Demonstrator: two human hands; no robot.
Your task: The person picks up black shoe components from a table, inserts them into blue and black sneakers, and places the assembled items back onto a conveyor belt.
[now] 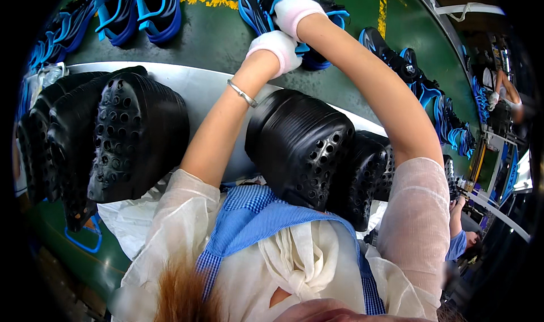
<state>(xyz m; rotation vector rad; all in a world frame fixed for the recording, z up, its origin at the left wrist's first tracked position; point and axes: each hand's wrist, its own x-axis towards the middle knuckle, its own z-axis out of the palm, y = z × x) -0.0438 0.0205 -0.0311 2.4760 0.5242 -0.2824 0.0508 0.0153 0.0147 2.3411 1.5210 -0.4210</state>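
both gloved hands meet on a black-and-blue shoe on the green belt: left hand curled on its near side, right hand clamped over the top (steadying it). stacked black perforated soles wait nearby.
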